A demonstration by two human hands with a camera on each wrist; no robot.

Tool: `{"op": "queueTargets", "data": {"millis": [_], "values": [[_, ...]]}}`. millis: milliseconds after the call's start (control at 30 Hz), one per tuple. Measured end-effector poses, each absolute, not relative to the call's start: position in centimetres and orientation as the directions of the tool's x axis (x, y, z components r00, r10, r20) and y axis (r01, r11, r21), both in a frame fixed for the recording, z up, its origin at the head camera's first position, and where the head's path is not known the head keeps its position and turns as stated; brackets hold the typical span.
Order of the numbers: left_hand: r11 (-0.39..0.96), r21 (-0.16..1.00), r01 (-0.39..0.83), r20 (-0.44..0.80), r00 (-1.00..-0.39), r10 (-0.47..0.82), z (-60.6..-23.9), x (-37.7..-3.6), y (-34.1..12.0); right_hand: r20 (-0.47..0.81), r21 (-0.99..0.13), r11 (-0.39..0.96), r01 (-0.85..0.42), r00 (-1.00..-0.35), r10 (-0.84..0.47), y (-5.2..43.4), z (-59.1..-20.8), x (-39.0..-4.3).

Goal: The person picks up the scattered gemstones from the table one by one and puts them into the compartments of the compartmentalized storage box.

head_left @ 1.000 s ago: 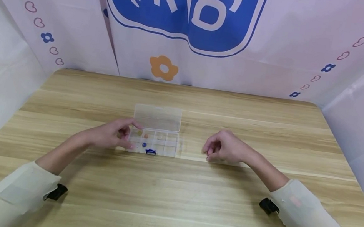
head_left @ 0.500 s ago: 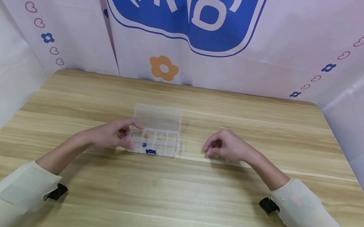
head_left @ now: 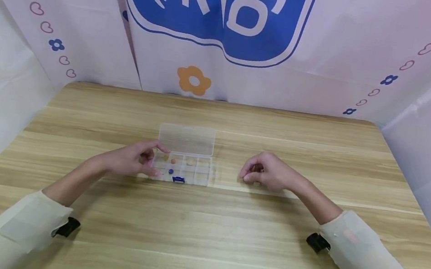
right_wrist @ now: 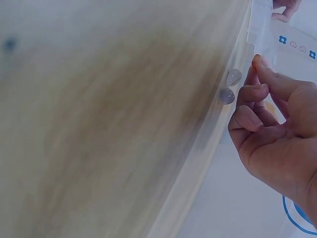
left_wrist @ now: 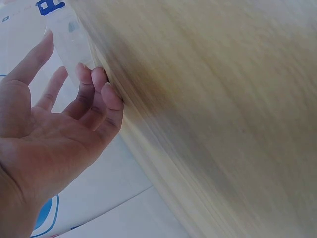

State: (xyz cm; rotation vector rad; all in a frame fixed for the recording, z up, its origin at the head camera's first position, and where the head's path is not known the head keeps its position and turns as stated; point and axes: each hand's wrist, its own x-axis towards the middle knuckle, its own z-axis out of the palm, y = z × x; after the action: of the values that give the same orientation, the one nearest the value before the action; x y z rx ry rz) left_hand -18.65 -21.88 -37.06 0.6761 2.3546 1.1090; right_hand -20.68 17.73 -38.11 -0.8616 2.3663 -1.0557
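Observation:
A clear compartment box [head_left: 201,176] stands on the table with its lid [head_left: 186,139] folded back. My left hand [head_left: 129,158] grips its left end, index finger at the hinge side and thumb at the front. Small beads lie inside, among them an orange bead [head_left: 172,161] and a blue bead [head_left: 170,171]. To the right of the box, my right hand [head_left: 270,172] is low over the table, fingers curled. In the right wrist view, its thumb and index finger pinch a small orange bead [right_wrist: 256,59]. Beside those fingers lie two clear beads [right_wrist: 234,77] on the table.
A dark blue latch-like piece [head_left: 178,180] sits at the box's front edge. The wooden table [head_left: 200,242] ends at the back against a printed cloth [head_left: 317,89]. Black clips [head_left: 318,243] hang from both sleeves.
My right hand has shifted slightly back, and its thumb has closed in toward the index finger. A small pale bead now shows under that hand. The left hand and box stay still.

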Motion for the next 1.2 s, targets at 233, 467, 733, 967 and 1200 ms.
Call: {"op": "queueTargets", "data": {"millis": [233,467,733,967,1200], "values": [[0.552,0.797,0.245,-0.182,-0.774,0.607,-37.1,-18.7,-21.9,-0.105,-0.767,0.526,-0.369,-0.736,-0.669,17.4,-37.9,-20.6],[0.551,0.795,0.254,-0.178,-0.771,0.612,-37.2,-18.8,-21.9,-0.102,-0.777,0.513,-0.365,-0.731,-0.675,17.2,-37.7,-20.6],[0.545,0.794,0.267,-0.166,-0.769,0.618,-37.3,-18.8,-22.0,-0.106,-0.774,0.526,-0.351,-0.748,-0.656,17.0,-37.7,-20.6],[0.548,0.788,0.28,-0.158,-0.768,0.62,-37.3,-18.8,-21.9,-0.079,-0.752,0.542,-0.374,-0.765,-0.639,16.6,-37.7,-20.8],[0.558,0.783,0.274,-0.167,-0.772,0.614,-37.3,-18.8,-22.0,-0.064,-0.757,0.535,-0.375,-0.772,-0.632,16.1,-37.7,-21.0]]}}
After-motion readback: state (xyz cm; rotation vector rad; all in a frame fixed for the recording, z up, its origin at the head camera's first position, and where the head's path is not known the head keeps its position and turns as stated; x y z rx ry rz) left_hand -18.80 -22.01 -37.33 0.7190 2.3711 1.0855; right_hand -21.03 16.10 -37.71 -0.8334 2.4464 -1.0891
